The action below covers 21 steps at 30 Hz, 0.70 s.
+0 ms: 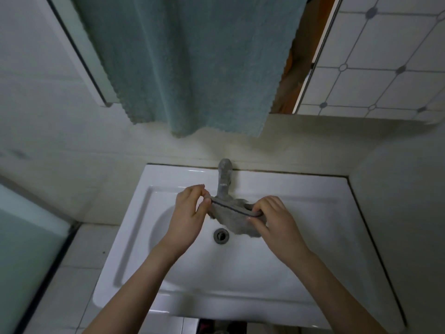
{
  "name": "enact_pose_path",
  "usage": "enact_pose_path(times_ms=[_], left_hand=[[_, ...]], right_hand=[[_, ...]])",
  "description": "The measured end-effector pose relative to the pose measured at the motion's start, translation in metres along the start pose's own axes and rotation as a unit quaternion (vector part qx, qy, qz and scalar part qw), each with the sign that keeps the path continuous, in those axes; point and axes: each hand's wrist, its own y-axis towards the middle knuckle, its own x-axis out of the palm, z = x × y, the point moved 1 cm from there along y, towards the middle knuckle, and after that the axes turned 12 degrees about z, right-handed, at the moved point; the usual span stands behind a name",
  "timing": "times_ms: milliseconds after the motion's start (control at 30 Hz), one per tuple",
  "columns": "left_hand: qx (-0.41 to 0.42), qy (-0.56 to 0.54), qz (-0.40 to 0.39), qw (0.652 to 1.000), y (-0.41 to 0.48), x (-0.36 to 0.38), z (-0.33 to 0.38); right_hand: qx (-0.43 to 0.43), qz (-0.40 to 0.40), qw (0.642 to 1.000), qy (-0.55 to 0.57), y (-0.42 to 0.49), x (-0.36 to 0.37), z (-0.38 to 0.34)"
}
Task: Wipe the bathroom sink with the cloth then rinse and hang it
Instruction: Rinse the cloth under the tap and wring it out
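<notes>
A small grey cloth (231,219) with a dark edge is stretched between both hands over the basin of the white sink (301,261), just under the spout of the grey tap (224,179). My left hand (190,213) pinches the cloth's left corner with thumb and fingers. My right hand (274,218) grips its right end, and the cloth hangs down below that hand. The drain (221,236) lies beneath the cloth. I cannot tell whether water is running.
A large teal towel (187,63) hangs on the wall above the tap. A mirror cabinet edge (310,68) and tiled wall (385,56) are at the upper right. A frosted glass panel (21,237) stands at the left, with floor tiles (79,273) below.
</notes>
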Motion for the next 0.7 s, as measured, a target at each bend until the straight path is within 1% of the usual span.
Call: enact_pose_path(times_ms=[67,133,233,300,367,433,467,500,567,600,633,700], left_hand=[[0.022,-0.011,0.006,1.000,0.002,-0.004,0.006],[0.039,-0.035,0.006,0.999,0.002,-0.007,0.015],[0.076,-0.037,0.012,0.996,0.005,-0.011,0.029],[0.099,-0.031,0.012,0.995,0.007,-0.012,0.039],[0.109,-0.034,0.006,0.993,0.007,-0.010,0.049],[0.123,-0.026,0.002,0.992,0.009,-0.009,0.058],[0.134,-0.019,0.002,0.991,0.010,-0.009,0.061],[0.144,-0.017,0.004,0.989,0.011,-0.011,0.065],[0.156,-0.029,0.021,0.987,0.014,-0.016,0.068],[0.154,-0.039,0.030,0.987,0.016,-0.018,0.066],[0.141,-0.043,0.032,0.989,0.019,-0.019,0.061],[0.066,-0.023,0.000,0.998,0.027,-0.013,0.041]], right_hand=[[-0.008,-0.008,1.000,-0.015,0.002,-0.002,0.001],[0.007,-0.019,1.000,-0.006,0.004,-0.004,0.002],[0.068,-0.061,0.993,0.076,0.003,-0.004,0.000],[0.091,-0.067,0.987,0.115,0.000,-0.001,-0.002],[0.084,-0.051,0.989,0.111,-0.002,0.002,-0.003],[0.062,-0.023,0.996,0.067,-0.003,0.005,0.000],[0.068,-0.008,0.996,0.060,-0.004,0.005,-0.001],[0.081,0.015,0.994,0.066,-0.006,0.003,-0.001],[0.105,0.086,0.985,0.111,-0.008,-0.001,-0.005],[0.107,0.110,0.980,0.128,-0.008,-0.002,-0.006],[0.105,0.107,0.980,0.130,-0.009,-0.002,-0.006],[0.129,0.026,0.987,0.094,-0.008,0.004,-0.004]])
